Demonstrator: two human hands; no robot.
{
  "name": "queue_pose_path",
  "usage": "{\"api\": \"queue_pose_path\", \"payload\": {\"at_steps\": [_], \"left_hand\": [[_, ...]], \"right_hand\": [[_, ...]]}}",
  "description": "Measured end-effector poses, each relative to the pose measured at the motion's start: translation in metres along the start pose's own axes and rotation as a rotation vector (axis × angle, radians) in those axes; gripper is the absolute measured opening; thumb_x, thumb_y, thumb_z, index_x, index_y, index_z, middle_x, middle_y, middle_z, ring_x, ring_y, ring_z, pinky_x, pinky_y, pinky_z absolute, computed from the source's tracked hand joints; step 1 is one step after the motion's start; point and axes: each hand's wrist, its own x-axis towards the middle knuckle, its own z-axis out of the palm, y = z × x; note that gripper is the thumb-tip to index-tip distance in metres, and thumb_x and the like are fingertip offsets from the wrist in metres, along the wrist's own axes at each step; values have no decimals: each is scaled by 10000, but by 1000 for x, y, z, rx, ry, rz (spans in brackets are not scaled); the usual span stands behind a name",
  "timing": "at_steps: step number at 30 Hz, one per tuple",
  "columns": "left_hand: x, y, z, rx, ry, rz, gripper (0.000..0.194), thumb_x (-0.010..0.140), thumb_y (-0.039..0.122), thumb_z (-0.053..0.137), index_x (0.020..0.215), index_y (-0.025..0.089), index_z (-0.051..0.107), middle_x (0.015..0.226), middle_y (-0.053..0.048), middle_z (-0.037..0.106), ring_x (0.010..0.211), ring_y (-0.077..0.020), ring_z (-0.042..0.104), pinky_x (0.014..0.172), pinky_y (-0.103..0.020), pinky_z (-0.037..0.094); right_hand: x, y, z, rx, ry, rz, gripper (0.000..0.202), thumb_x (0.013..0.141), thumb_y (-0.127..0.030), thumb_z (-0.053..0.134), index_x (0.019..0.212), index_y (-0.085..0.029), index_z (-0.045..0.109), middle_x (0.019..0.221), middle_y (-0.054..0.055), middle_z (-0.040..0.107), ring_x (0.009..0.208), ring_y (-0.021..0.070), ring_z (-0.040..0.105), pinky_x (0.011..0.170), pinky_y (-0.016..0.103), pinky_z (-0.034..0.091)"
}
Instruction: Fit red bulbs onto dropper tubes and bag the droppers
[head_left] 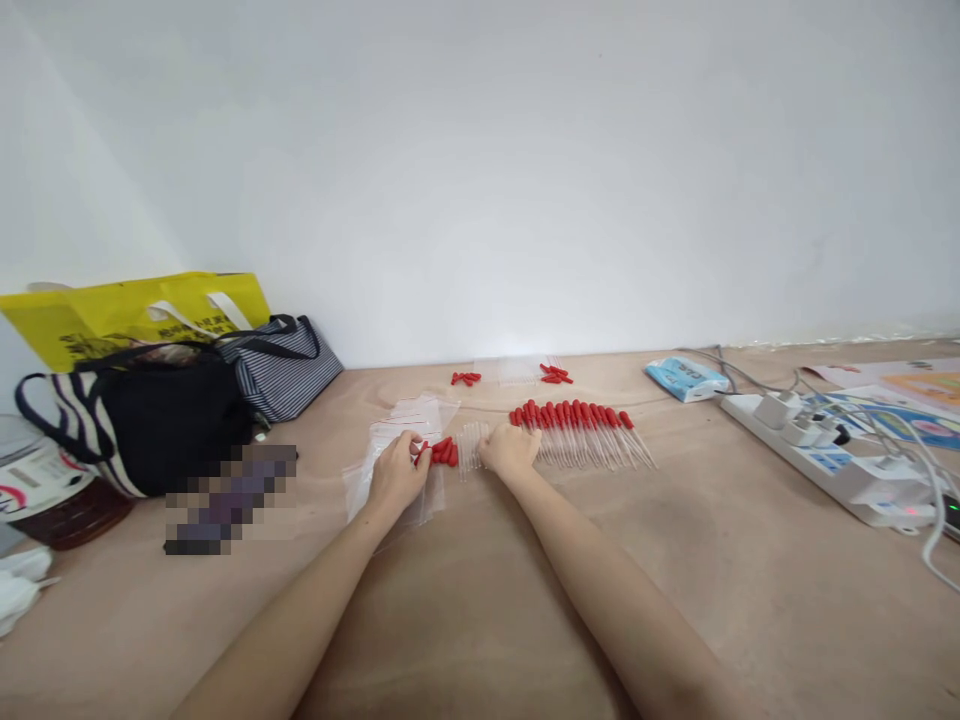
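My left hand (397, 472) is closed, fingertips pinched on a small red rubber bulb, above clear plastic zip bags (409, 412). Beside those fingertips lies a small pile of red rubber bulbs (446, 452). A group of thin glass tubes (470, 447) lies between my two hands. Over the right end of these tubes is my right hand (514, 448), its fingers curled and partly hidden, so what they hold cannot be made out. To its right, several droppers (581, 430) with red bulbs lie in a slanting row, bulbs toward the wall.
More red bulbs (466, 379) and a clear bag (521, 371) lie near the wall. Bags, including a black one (172, 420), and a pixelated dark object (232, 500) are at left. A blue tissue pack (686, 378) and a power strip (825, 465) with cables sit at right.
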Motion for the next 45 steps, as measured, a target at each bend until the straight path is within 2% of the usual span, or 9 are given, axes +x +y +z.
{"api": "queue_pose_path", "payload": {"at_steps": [5, 8, 12, 16, 20, 24, 27, 34, 45], "left_hand": [[-1, 2, -2, -21, 252, 113, 30, 716, 196, 463, 744, 188, 456, 725, -37, 564, 746, -209, 542, 702, -325, 418], [-9, 14, -4, -120, 308, 193, 49, 757, 213, 443, 784, 177, 459, 764, -48, 546, 753, -199, 528, 684, -319, 429], [-26, 37, -3, -324, 73, 384, 77, 799, 186, 416, 855, 175, 467, 815, -35, 521, 730, -148, 531, 661, -265, 446], [-41, 54, -2, -346, -218, 551, 134, 796, 131, 411, 887, 177, 496, 849, -43, 540, 793, -153, 528, 721, -276, 439], [-45, 59, 0, -328, -365, 598, 188, 786, 108, 411, 899, 170, 548, 868, -54, 553, 796, -157, 531, 721, -277, 442], [-44, 59, 5, -336, -348, 549, 224, 783, 175, 487, 982, 180, 591, 907, -59, 558, 826, -166, 540, 743, -292, 446], [-44, 62, 11, -329, -321, 506, 167, 781, 224, 526, 902, 188, 635, 939, -59, 570, 861, -179, 542, 775, -316, 436], [-46, 70, 11, -344, -202, 431, 149, 831, 211, 444, 811, 176, 587, 839, -39, 612, 830, -180, 533, 782, -344, 398], [-49, 69, 3, -299, -288, 497, 196, 858, 209, 394, 914, 229, 582, 899, -8, 656, 894, -177, 548, 928, -442, 212]], "right_hand": [[1, -1, 1, 11, 5, 0, 282, 760, -319, 440, 825, -132, 641, 844, 151, 655, 804, 237, 603, 804, 393, 258], [-1, 0, -3, 14, 24, -13, 287, 766, -309, 428, 811, -124, 643, 822, 151, 657, 778, 235, 606, 788, 393, 275], [-10, 18, -16, 6, 42, -91, 300, 800, -283, 390, 743, -120, 635, 784, 153, 656, 759, 230, 604, 747, 366, 302], [-26, 63, -31, 21, 39, -233, 230, 828, -263, 399, 815, -125, 582, 816, 128, 643, 755, 184, 585, 656, 270, 333], [-37, 111, -38, 198, 31, -560, 182, 861, -237, 354, 800, -151, 502, 702, 43, 595, 611, 131, 520, 557, 221, 334], [-43, 133, -33, 302, 100, -746, 151, 856, -231, 382, 889, -160, 511, 751, 39, 579, 670, 135, 517, 608, 237, 360], [-49, 134, -25, 256, 193, -808, 234, 856, -181, 372, 1048, -184, 506, 798, 46, 584, 715, 140, 533, 660, 264, 353], [-63, 127, -18, 269, 247, -753, 161, 830, -164, 398, 873, -190, 551, 761, 10, 605, 682, 117, 543, 743, 303, 290], [-69, 122, -19, 264, 226, -836, 132, 817, -193, 400, 829, -183, 531, 649, -16, 562, 576, 100, 486, 810, 333, 252]]}}
